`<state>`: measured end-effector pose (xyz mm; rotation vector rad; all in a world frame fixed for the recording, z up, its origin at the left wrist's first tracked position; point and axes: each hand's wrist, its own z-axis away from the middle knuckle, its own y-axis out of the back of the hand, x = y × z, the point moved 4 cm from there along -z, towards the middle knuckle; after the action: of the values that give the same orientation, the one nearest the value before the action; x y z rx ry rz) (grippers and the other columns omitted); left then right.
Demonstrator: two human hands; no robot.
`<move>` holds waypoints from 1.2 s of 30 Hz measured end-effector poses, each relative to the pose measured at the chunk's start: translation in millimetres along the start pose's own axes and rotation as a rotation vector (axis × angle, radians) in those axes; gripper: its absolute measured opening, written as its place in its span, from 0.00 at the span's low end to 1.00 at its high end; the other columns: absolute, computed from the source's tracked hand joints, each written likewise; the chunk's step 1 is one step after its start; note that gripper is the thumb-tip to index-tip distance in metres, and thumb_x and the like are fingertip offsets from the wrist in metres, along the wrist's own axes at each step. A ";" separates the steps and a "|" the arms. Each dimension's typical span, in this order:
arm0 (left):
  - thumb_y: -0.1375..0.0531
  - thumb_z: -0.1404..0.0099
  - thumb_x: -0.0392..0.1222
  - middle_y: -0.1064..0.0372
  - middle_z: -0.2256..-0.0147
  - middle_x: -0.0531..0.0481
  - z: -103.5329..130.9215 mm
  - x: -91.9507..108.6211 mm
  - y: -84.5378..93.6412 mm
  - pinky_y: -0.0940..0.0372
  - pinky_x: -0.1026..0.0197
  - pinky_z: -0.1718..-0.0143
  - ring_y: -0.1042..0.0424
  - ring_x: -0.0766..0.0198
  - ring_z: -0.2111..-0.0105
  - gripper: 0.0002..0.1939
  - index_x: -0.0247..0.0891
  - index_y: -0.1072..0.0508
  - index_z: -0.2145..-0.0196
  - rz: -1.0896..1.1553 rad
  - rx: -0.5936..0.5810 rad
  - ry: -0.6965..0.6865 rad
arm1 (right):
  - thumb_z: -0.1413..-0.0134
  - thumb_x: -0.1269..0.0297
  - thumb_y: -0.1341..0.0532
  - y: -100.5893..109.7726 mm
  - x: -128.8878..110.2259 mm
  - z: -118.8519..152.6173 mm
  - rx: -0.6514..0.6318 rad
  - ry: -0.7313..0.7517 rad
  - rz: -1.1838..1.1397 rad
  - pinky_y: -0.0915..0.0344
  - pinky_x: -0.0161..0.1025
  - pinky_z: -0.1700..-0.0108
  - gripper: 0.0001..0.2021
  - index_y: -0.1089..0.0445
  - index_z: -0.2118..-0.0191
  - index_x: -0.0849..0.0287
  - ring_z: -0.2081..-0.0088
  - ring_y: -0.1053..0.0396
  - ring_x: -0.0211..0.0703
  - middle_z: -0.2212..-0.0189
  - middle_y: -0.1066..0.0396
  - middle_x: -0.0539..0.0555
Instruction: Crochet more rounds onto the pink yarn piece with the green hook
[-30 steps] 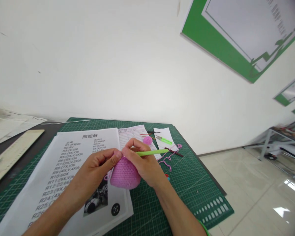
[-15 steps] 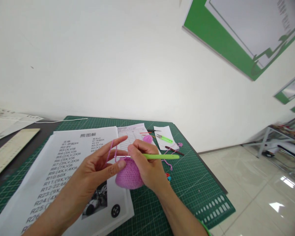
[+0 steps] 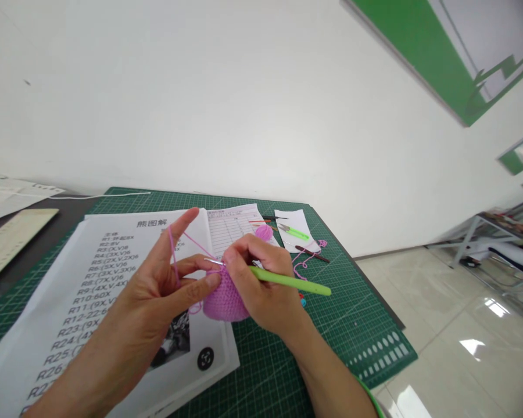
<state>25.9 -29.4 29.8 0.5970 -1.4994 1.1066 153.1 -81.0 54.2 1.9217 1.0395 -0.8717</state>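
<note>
Pink work: a crocheted pink piece [image 3: 224, 299], dome-shaped, sits between the two hands just above the printed sheet, its near edge pinched by the left thumb.
Left hand: the left hand [image 3: 163, 284] is half open; thumb and middle finger close on the rim of the piece, while the index finger stands up straight with pink yarn [image 3: 173, 255] looped over it and drawn taut toward the hook.
Right hand: the right hand [image 3: 261, 287] is closed in a pencil-like grip on a green crochet hook [image 3: 287, 281], whose metal tip points left into the top edge of the piece, just beside the left thumb.
Step in hand: judged from the taut strand and the hook at the rim, a stitch is being worked along the open edge.
Next move calls for: steady tension from the raised finger, and a small turn of the hook tip to catch the strand without splitting it; the grip on the rim must hold the piece from rolling.
Under the hands: a pattern sheet [image 3: 113, 273] with rows of printed text lies below the left hand, on a green cutting mat [image 3: 331, 325].
Beyond the right hand: a small pink ball [image 3: 264, 232], green snips [image 3: 294, 232] on white paper, loose pink thread [image 3: 305, 264].
Far left of the left hand: a pale ruler [image 3: 9, 241] on a dark tabletop.
Room: white wall [image 3: 244, 116] ahead, green-framed board [image 3: 440, 52] upper right, glossy tiled floor [image 3: 462, 337] to the right.
</note>
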 end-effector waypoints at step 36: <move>0.31 0.50 0.38 0.27 0.75 0.57 1.1 -2.4 5.6 0.31 0.71 0.77 0.30 0.67 0.79 0.40 0.62 0.40 0.43 -0.030 -0.079 0.059 | 0.42 0.71 0.48 -1.7 -14.5 6.3 0.105 0.323 0.246 0.47 0.34 0.75 0.13 0.50 0.76 0.57 0.78 0.45 0.30 0.80 0.47 0.45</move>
<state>21.3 -28.5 25.9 0.5265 -1.4714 1.0287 144.1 -90.9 62.8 2.2738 0.9256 -0.4958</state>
